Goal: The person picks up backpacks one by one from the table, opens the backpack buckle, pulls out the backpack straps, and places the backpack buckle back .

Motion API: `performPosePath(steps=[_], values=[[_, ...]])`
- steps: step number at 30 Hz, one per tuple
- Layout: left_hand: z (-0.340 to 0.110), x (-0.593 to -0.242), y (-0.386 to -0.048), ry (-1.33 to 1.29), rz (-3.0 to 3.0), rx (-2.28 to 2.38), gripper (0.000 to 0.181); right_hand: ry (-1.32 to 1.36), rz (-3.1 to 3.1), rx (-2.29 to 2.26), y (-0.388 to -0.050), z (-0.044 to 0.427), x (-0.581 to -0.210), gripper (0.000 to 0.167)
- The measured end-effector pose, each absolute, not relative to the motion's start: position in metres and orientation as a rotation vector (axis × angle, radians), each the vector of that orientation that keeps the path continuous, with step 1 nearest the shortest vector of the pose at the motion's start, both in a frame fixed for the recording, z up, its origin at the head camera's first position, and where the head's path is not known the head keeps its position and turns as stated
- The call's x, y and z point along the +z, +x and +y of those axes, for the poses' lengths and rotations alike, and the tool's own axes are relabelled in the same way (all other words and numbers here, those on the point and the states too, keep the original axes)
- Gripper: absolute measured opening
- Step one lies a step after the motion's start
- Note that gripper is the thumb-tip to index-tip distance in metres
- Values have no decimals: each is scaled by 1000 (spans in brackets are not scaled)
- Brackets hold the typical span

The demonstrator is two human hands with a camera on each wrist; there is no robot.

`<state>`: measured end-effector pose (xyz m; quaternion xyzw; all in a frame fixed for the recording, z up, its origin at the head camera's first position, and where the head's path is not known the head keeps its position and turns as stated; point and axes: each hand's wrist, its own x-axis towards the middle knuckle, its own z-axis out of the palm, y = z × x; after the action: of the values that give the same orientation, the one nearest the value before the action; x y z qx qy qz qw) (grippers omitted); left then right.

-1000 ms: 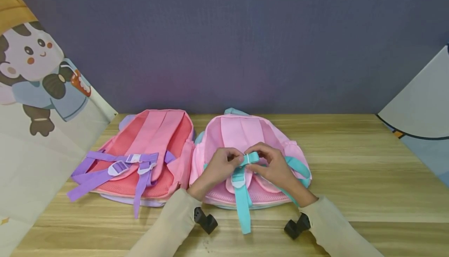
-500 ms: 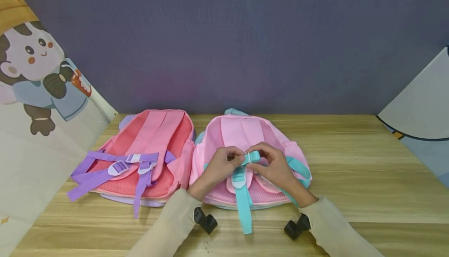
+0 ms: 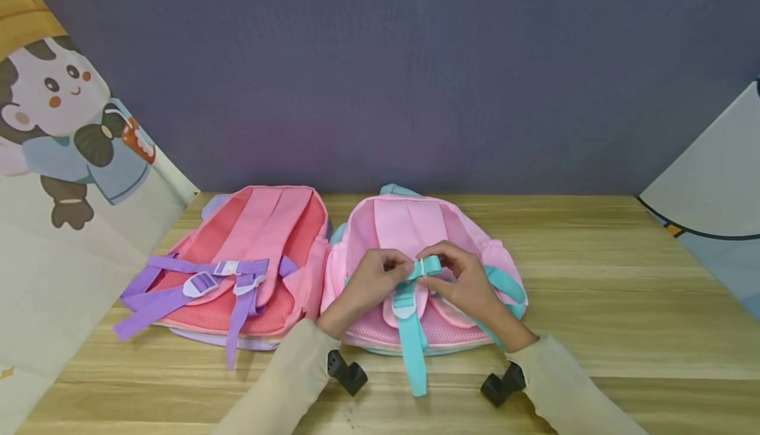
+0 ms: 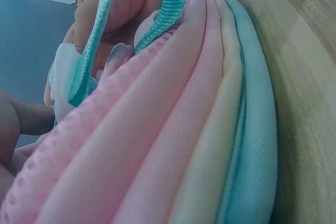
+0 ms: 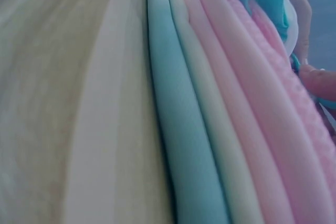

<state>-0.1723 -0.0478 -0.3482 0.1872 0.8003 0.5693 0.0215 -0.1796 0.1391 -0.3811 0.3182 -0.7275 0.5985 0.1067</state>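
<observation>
A light pink backpack (image 3: 410,220) with teal straps lies on the table, its padded back panel facing up. Over its lower half, my left hand (image 3: 371,280) pinches a teal strap (image 3: 431,265) beside a thin white band. From the other side my right hand (image 3: 460,280) holds the looped end of that strap between thumb and fingers. A white buckle (image 3: 404,307) sits just below, with a teal strap tail (image 3: 412,356) hanging toward me. In the left wrist view a white plastic piece (image 4: 64,74) shows near the fingers. The right wrist view shows mostly the bag's side.
To the left, touching it, lies a coral-pink backpack (image 3: 261,237) with purple straps (image 3: 160,296) joined by white buckles across it. The wooden table (image 3: 605,290) reaches back to a dark panel (image 3: 415,78). A cartoon-printed sheet (image 3: 65,125) borders the left.
Both hands stay at the teal strap in nearly the same pose. Only a very slight shift of the strap and hands shows.
</observation>
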Motion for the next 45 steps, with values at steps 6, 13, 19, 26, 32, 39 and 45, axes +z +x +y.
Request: performPosePath(steps=[6,13,19,26,32,39,45], values=[[-48,-349,-171,579,2475,1776,17,941,-2160,1754,-180,139,-380,28],[-48,-350,-172,577,2470,1778,17,936,-2149,1763,-179,139,-380,28],[-46,-350,-172,577,2496,1761,16,934,-2155,1775,-179,139,-380,28],[-45,-351,-172,561,2496,1768,15,950,-2177,1780,-179,140,-380,27],[-45,-351,-172,558,2492,1774,15,941,-2184,1789,-178,140,-379,27],[-45,-351,-172,530,2458,1784,17,940,-2167,1781,-178,140,-379,28],[-44,-351,-171,528,2462,1776,16,935,-2189,1799,-177,140,-377,27]])
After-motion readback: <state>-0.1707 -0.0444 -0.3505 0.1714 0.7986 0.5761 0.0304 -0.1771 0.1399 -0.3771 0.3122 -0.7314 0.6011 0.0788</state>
